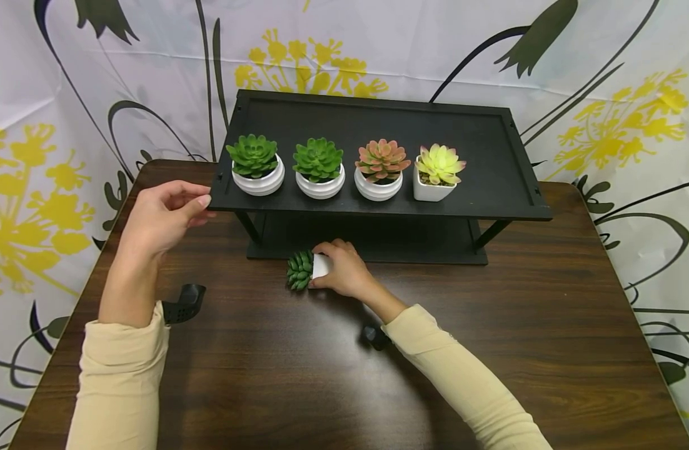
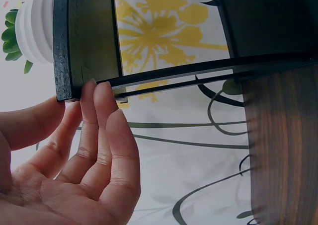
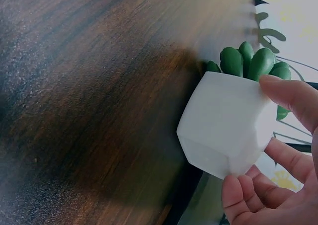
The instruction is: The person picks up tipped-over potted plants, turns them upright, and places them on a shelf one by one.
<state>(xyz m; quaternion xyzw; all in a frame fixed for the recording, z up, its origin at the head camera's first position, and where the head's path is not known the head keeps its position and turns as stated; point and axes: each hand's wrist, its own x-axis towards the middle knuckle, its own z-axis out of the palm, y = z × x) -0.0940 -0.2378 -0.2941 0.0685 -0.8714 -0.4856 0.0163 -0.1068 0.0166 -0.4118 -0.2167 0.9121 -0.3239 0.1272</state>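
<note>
A black two-tier shelf stands at the back of the wooden table. My left hand pinches its upper board at the front left corner, thumb on one side and fingertips underneath, as the left wrist view shows. In front of the lower board, my right hand grips a potted succulent by its white pot. This plant is tipped sideways, its dark green leaves pointing left. In the right wrist view the white pot looks angular, held between thumb and fingers close to the tabletop.
Along the upper board's front stand two green succulents, a reddish one in round white pots, and a yellow-green one in a square pot. The lower board lies beneath. A floral curtain hangs behind the table.
</note>
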